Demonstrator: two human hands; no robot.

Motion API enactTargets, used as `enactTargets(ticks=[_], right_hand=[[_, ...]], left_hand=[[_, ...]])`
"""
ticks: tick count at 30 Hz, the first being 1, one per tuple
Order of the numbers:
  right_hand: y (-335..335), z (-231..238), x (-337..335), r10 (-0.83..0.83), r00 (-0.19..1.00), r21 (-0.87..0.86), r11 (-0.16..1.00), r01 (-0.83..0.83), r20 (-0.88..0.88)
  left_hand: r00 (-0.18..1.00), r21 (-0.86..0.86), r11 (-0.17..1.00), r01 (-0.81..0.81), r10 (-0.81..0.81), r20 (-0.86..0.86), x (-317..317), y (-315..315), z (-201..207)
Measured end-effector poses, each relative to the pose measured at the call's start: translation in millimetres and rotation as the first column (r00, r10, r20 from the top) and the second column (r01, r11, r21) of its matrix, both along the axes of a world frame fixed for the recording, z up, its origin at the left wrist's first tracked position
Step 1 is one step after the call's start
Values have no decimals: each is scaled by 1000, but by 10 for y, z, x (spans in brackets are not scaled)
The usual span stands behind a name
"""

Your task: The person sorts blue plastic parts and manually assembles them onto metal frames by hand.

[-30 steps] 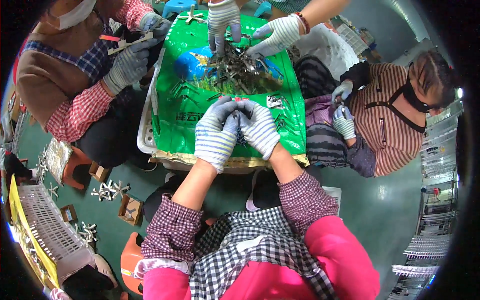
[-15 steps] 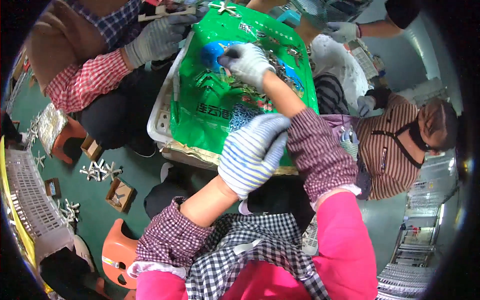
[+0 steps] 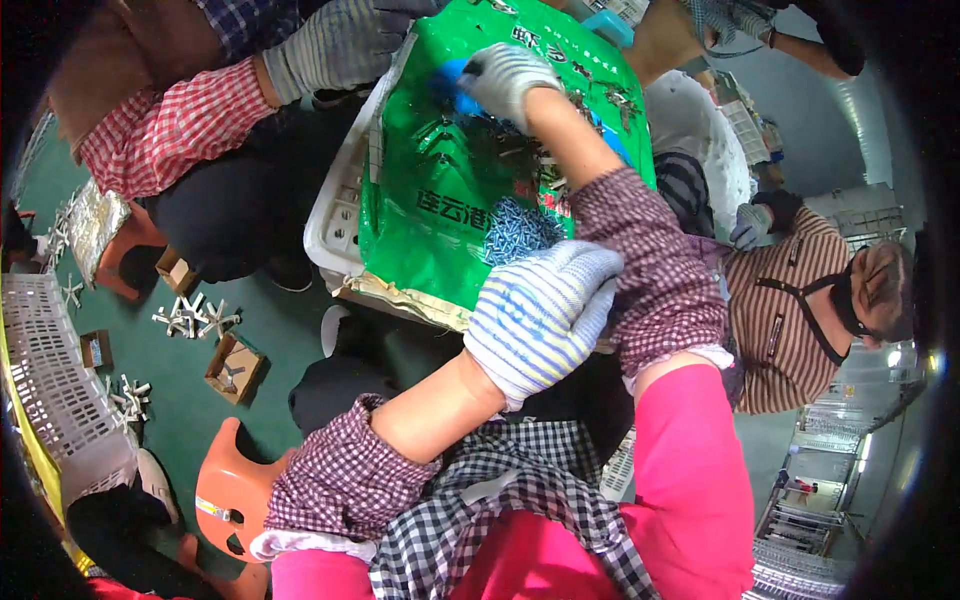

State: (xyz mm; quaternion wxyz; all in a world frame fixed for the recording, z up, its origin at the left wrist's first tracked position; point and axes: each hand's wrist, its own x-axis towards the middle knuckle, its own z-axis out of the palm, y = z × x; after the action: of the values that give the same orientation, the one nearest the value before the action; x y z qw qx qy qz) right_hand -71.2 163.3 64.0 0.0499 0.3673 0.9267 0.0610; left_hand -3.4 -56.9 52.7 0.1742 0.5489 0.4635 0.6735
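A green printed plastic sheet [image 3: 400, 225] covers a white crate [image 3: 335, 225] in front of me. My right hand [image 3: 512, 85], in a striped knit glove, is over its far part with fingers curled together, next to a bright blue patch [image 3: 455, 88]. Whether the fingers grip anything is hidden. Near the sheet's front edge, my left hand [image 3: 545, 312] is closed, its back toward me and its fingertips hidden. Just beyond it sits a heap of small bluish screws [image 3: 520, 232]. Small dark metal pieces [image 3: 445, 142] lie farther up the sheet, with more under my right wrist.
At the left, a co-worker's gloved hand [image 3: 335, 50] is beside the crate. Another person in stripes [image 3: 790, 310] sits at the right. On the floor are an orange stool [image 3: 235, 490], white cross-shaped parts [image 3: 195, 318], small cardboard boxes [image 3: 236, 368] and a white basket [image 3: 65, 370].
My right hand has moved a little farther away over the sheet. The left has shifted slightly right and nearer me, showing more of the screw heap. The whole view has shifted somewhat.
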Motion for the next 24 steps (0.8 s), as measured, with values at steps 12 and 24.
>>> enactTargets(ticks=[12,24], right_hand=[[-216,-196,720,249,903,135,940,-312,351],[-352,65,1894,-547,423,-690,531,-492,-722]], left_hand=[[948,-237,966,106,-171,-269,226,111,-145],[804,-350,837,420,-164,572,160,315,-280]])
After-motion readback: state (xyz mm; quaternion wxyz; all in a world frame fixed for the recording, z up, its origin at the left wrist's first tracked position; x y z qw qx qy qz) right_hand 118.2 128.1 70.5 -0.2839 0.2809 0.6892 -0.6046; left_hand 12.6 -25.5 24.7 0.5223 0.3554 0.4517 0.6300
